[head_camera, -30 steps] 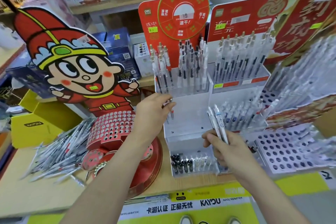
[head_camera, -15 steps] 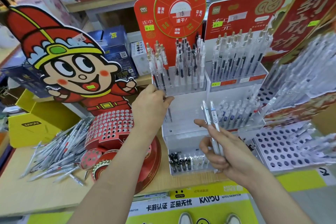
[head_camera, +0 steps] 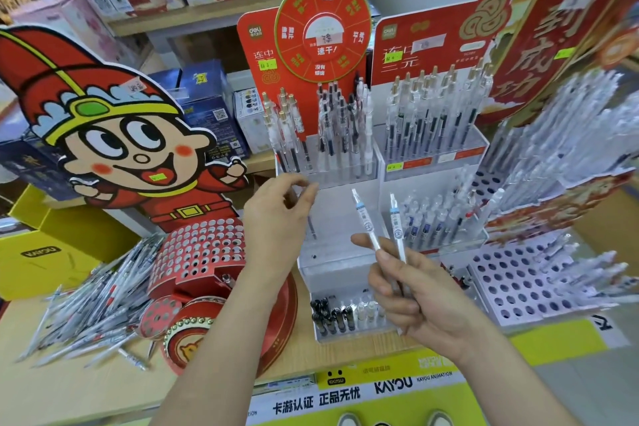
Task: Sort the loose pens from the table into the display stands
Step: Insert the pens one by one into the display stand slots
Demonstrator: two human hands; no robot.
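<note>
Insertion step: right hand (head_camera: 420,290) pinches two pens (head_camera: 365,218) before the stand (head_camera: 345,270); left hand (head_camera: 276,221), curled at its middle tier with grip indeterminate, should take one next.

kayou — shelf strip (head_camera: 393,385), yellow box (head_camera: 40,251); deli — display stand (head_camera: 333,218)

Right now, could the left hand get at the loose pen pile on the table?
Probably yes. The left hand pinches a pen at the white stand; the pen pile lies uncovered to its left, with only the low red holed stand between.
</note>
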